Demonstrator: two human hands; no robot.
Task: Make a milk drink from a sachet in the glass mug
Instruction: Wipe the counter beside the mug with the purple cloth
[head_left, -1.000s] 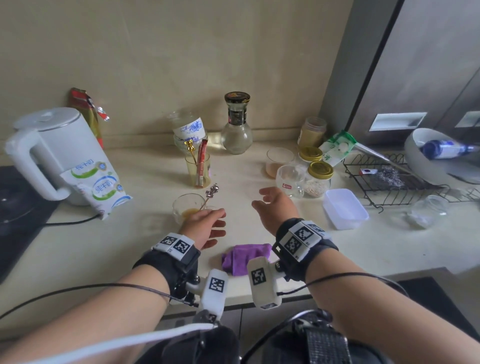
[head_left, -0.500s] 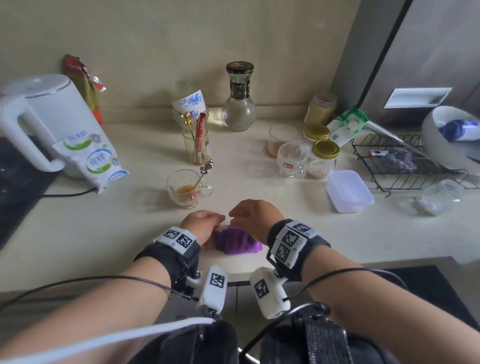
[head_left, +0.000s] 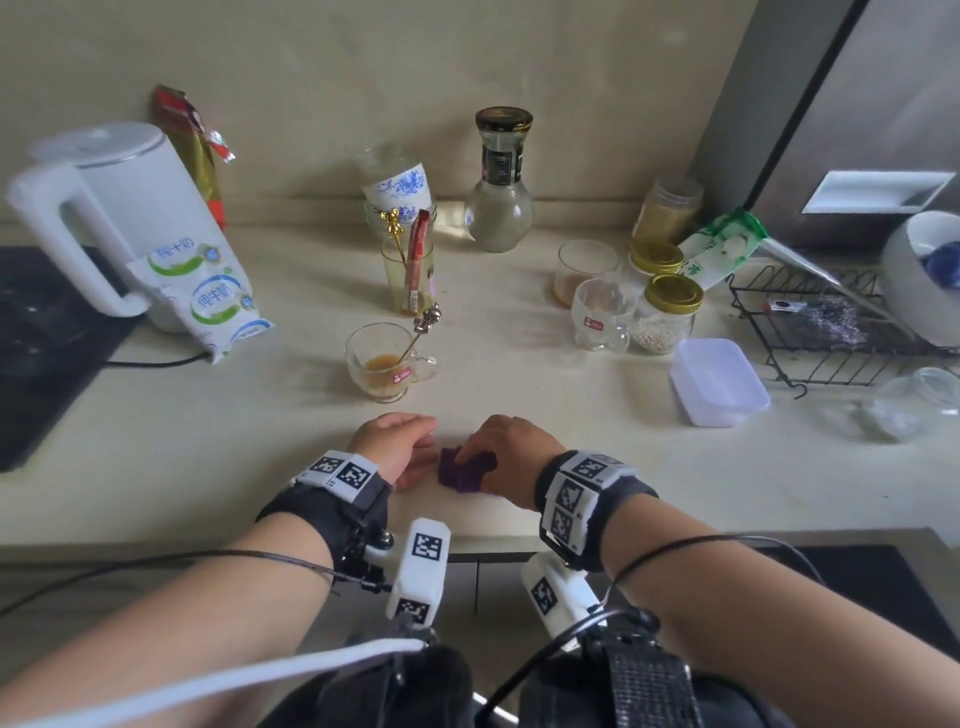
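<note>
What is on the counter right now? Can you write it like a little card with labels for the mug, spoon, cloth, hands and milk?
mug: glass mug, upright, a little brown liquid at the bottom
spoon: spoon, leaning inside the mug
cloth: purple cloth, crumpled, in front of the mug
right hand: right hand, fingers curled on the cloth
left hand: left hand, beside the cloth; unclear if it touches it
milk: milk pouch, leaning on the white kettle

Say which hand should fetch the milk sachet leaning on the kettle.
Left hand: the milk sachet sits far to that side, against the kettle, while the right hand grips the purple cloth.
</note>
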